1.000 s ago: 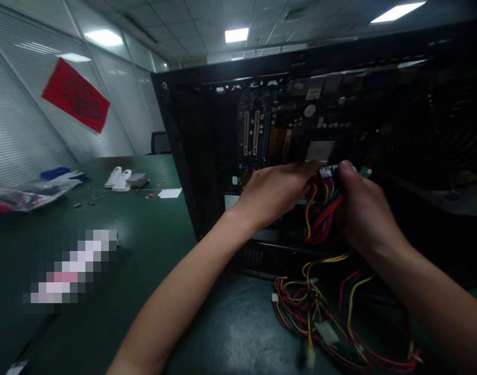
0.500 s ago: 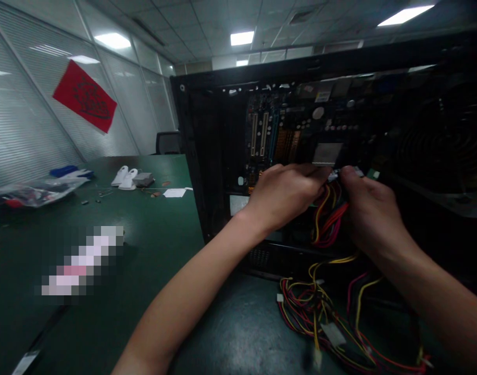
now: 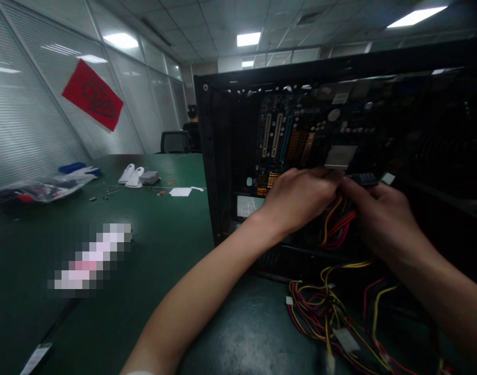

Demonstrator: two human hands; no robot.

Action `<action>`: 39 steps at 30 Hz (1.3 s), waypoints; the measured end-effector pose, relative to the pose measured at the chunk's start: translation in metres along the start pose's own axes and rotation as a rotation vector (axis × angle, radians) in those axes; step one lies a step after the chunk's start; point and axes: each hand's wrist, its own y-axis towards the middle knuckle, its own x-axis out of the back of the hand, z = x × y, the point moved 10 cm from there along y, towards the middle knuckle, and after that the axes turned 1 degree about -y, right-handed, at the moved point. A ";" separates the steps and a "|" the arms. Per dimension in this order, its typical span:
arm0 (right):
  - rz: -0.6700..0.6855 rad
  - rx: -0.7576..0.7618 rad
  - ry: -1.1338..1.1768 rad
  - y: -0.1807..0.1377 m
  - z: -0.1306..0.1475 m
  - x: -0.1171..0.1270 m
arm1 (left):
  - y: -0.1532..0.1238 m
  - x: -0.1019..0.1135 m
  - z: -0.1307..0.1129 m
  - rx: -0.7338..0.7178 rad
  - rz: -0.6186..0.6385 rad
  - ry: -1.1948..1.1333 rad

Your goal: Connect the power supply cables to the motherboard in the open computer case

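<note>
Inside an open black computer case [image 3: 218, 156], my two hands meet in front of the motherboard [image 3: 320, 114]. My left hand [image 3: 301, 200] has its fingers bent and pressed together at a cable end, just below a grey square heatsink [image 3: 341, 155]. My right hand [image 3: 387, 213] pinches beside it, thumb towards the left fingertips. A bundle of yellow, red and magenta power cables [image 3: 338, 226] hangs from between them. The fingers mostly hide the connector at its end. A dark block [image 3: 364, 179] shows just above my right thumb.
Loose power supply wires [image 3: 312, 312] with white plugs lie tangled before the case on the green table [image 3: 176, 224]. Further left are a plastic bag [image 3: 43, 187], white objects [image 3: 134, 176], a grey block [image 3: 149, 178] and a blurred-out item [image 3: 92, 258]. A chair [image 3: 175, 141] stands behind.
The view has shifted, so the case and table sit further right. Both hands stay together at the cable end; the pale connector part seen between them before is now covered by fingers.
</note>
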 end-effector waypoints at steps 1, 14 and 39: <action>-0.001 -0.001 0.004 0.000 0.000 0.000 | 0.000 0.001 0.000 0.007 0.014 0.000; -0.024 0.023 0.001 -0.005 0.009 0.000 | 0.000 -0.002 0.016 0.120 0.040 -0.129; -0.010 0.351 -0.163 -0.009 0.044 -0.001 | 0.003 0.001 0.021 0.242 -0.070 -0.304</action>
